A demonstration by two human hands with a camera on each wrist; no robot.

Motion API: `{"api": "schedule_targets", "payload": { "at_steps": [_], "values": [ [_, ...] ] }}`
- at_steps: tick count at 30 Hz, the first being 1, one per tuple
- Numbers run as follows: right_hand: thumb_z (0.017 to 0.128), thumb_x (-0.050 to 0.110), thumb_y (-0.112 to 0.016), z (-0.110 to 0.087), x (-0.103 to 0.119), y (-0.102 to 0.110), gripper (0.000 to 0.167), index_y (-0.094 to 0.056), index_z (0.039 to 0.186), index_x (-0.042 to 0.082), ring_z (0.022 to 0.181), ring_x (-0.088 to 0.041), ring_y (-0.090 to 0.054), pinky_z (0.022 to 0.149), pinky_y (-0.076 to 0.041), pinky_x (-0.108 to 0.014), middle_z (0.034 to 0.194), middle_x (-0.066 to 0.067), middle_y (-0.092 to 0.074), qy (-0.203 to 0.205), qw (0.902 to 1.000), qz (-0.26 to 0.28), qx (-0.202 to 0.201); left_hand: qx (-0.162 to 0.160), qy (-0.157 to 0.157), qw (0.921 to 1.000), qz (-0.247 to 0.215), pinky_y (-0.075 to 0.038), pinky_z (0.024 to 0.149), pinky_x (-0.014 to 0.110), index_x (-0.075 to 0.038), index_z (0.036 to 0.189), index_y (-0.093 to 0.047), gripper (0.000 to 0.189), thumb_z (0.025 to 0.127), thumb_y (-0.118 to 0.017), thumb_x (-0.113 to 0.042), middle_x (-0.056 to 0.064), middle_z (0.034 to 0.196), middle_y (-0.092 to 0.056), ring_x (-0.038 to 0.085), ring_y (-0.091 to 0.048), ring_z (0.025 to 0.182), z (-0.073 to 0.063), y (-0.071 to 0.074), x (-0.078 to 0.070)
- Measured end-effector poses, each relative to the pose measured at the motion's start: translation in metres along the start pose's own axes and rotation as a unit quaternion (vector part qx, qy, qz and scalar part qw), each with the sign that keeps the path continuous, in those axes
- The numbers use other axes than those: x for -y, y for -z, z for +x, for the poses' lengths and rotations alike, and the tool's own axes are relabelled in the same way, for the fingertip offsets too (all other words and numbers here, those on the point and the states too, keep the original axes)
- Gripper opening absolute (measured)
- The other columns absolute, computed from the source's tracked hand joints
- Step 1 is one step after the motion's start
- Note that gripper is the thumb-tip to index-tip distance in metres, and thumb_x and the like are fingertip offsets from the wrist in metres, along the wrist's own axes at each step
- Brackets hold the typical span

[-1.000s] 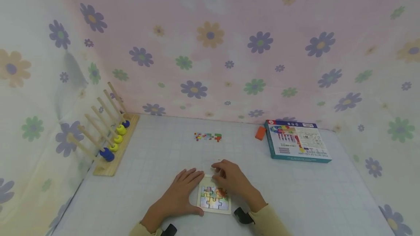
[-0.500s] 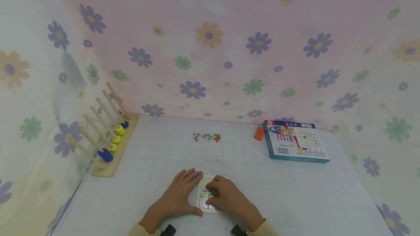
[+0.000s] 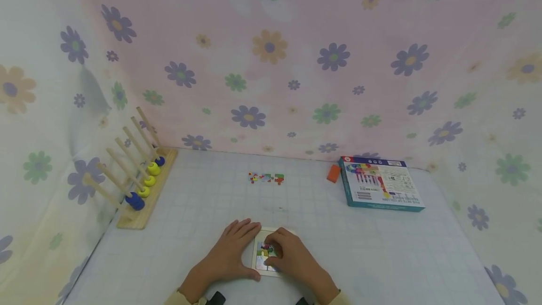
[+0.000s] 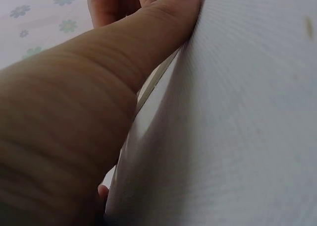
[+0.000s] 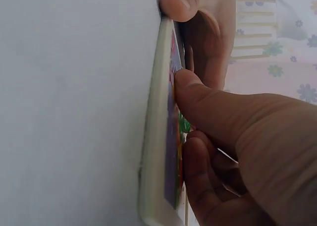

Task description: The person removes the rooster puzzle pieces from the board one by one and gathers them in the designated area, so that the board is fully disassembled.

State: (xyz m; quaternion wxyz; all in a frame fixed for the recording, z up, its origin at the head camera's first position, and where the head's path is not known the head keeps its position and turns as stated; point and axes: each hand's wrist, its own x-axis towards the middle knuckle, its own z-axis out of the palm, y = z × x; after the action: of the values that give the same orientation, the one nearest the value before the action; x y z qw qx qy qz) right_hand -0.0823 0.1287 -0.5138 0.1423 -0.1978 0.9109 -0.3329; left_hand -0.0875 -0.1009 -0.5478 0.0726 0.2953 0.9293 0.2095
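In the head view, a small jigsaw puzzle tray [image 3: 264, 231] with a pale rim lies on the white table, colourful pieces [image 3: 261, 262] in it. My left hand [image 3: 228, 253] rests along its left side, fingers stretched to the upper corner and the thumb [image 4: 163, 20] by the lower one. Over the right half of the tray, my right hand [image 3: 294, 255] pinches a puzzle piece [image 5: 184, 124] between thumb and curled fingers, close against the picture. Only a green bit of that piece shows in the right wrist view; the hand hides the rest.
Several joined puzzle pieces [image 3: 266, 178] lie further back. At the left stands a wooden peg rack [image 3: 158, 187] with blue and yellow beads. An orange block [image 3: 333, 173] sits beside a flat toy box [image 3: 383, 185] at the back right. Flowered cloth [image 3: 271, 84] walls the table.
My right hand has come down and toward me from above the tray's top edge onto its right half, where it stays with small finger shifts. The left hand has kept its place.
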Motion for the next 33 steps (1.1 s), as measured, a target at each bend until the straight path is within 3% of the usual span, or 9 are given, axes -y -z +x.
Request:
{"api": "schedule_targets", "payload": {
  "at_steps": [8, 17, 26, 33],
  "values": [
    [0.082, 0.025, -0.086, -0.003, -0.005, -0.005, 0.036, -0.069, 0.113, 0.022, 0.085, 0.000, -0.049, 0.074, -0.047, -0.017, 0.104, 0.012, -0.060, 0.003, 0.9997, 0.017, -0.017, -0.003, -0.002, 1.0000, -0.009, -0.021, 0.129, 0.053, -0.020, 0.159, -0.038, 0.121, 0.064, -0.066, -0.089, -0.006, 0.164, -0.039, 0.023, -0.029, 0.155, -0.001, 0.000, 0.000],
    [0.088, 0.013, -0.079, -0.002, -0.005, -0.008, 0.024, -0.073, 0.111, 0.019, 0.080, 0.002, -0.052, 0.068, -0.049, -0.015, 0.101, 0.009, -0.065, -0.001, 0.9990, 0.029, -0.034, 0.003, -0.001, 1.0000, -0.008, -0.022, 0.128, 0.053, -0.021, 0.159, -0.037, 0.121, 0.064, -0.065, -0.089, -0.006, 0.164, -0.038, 0.023, -0.029, 0.156, -0.001, 0.000, 0.000],
    [0.096, 0.012, -0.070, -0.002, -0.001, -0.007, 0.017, -0.073, 0.111, 0.019, 0.089, 0.001, -0.059, 0.082, -0.058, -0.025, 0.105, 0.008, -0.065, 0.009, 0.9991, -0.030, -0.028, 0.002, -0.002, 1.0000, 0.002, -0.022, 0.129, 0.053, -0.020, 0.160, -0.036, 0.121, 0.065, -0.066, -0.089, -0.006, 0.165, -0.037, 0.023, -0.028, 0.156, 0.000, 0.001, 0.000],
    [0.099, 0.017, -0.067, -0.004, 0.006, -0.006, 0.018, -0.069, 0.116, 0.018, 0.086, 0.002, -0.054, 0.083, -0.059, -0.026, 0.105, 0.008, -0.062, -0.005, 0.9970, -0.077, -0.008, -0.002, -0.002, 1.0000, -0.001, -0.022, 0.128, 0.053, -0.020, 0.159, -0.037, 0.121, 0.064, -0.067, -0.088, -0.006, 0.164, -0.038, 0.023, -0.029, 0.155, -0.001, 0.002, -0.001]
  ]
}}
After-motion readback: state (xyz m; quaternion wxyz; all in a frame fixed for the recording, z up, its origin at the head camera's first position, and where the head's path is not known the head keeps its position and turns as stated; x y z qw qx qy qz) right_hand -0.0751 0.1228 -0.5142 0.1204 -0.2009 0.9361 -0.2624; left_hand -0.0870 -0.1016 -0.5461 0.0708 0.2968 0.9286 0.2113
